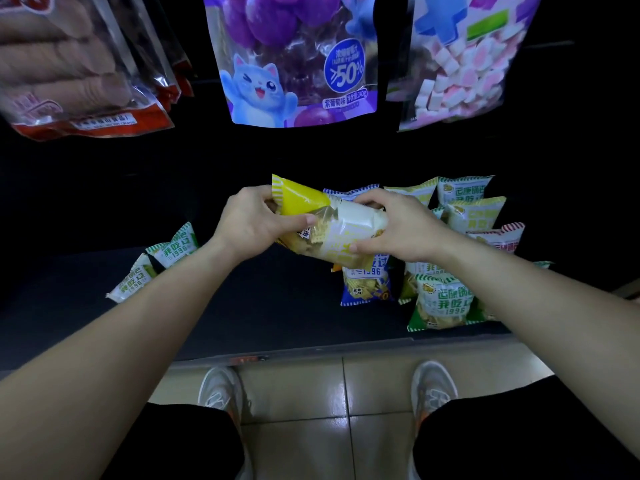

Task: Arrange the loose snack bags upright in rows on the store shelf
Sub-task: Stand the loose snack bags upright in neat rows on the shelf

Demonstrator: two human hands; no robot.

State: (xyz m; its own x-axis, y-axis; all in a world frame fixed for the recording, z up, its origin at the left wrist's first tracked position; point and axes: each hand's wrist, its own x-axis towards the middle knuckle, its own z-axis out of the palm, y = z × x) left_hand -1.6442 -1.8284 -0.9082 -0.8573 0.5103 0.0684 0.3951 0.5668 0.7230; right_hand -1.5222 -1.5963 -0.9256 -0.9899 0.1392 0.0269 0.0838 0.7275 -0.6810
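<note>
A yellow and white snack bag (329, 223) is held lying sideways above the dark shelf (259, 306). My left hand (256, 226) grips its yellow end and my right hand (398, 230) grips its white end. Right below and behind it stand several snack bags: a blue one (367, 285), green ones (441, 303) (474, 213) and a red-edged one (498, 240). Two green bags (133, 278) (176, 245) lie loose at the shelf's left.
Large hanging pouches fill the top: a red and clear one (86, 71), a purple cat pouch (294, 60) and a marshmallow pouch (464, 60). The shelf's front lip (311, 351) runs above a tiled floor with my two shoes (221, 389) (433, 386).
</note>
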